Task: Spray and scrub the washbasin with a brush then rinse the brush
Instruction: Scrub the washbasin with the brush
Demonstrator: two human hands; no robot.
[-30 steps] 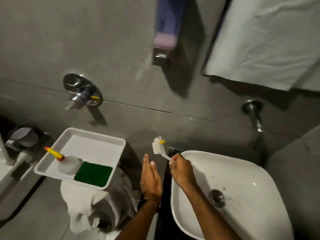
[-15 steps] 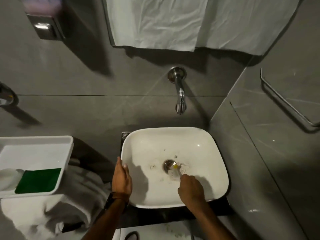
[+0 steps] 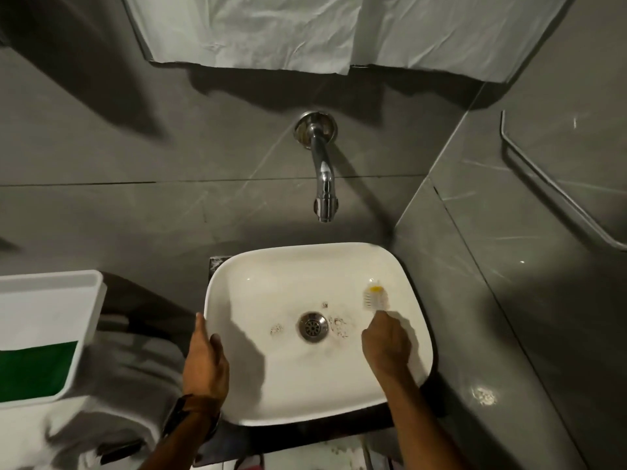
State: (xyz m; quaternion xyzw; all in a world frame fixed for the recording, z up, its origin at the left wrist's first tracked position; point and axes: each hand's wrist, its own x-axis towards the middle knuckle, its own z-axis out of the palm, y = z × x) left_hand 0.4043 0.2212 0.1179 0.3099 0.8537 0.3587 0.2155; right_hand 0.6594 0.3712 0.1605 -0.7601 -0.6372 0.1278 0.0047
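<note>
A white square washbasin (image 3: pixel 271 395) sits below centre, with a metal drain (image 3: pixel 312 326) in its middle and dirty specks on either side of it. My right hand (image 3: pixel 385 344) is inside the basin, closed around the handle of a white brush (image 3: pixel 375 297) with a yellow tip; the bristles press on the basin's right inner wall. My left hand (image 3: pixel 204 362) grips the basin's left rim. A chrome spout (image 3: pixel 324 178) juts from the grey wall above the basin; no water runs from it.
A white tray (image 3: pixel 40 307) holding a green scouring pad (image 3: pixel 34 371) rests at the left on crumpled white cloth (image 3: pixel 112 401). White sheeting (image 3: pixel 288 28) hangs on the wall above. A metal rail (image 3: pixel 556 188) runs along the right wall.
My right hand has carried the brush from the drain out to the basin's right wall. My left hand stays on the left rim. One second ago the brush was held up beside the tray.
</note>
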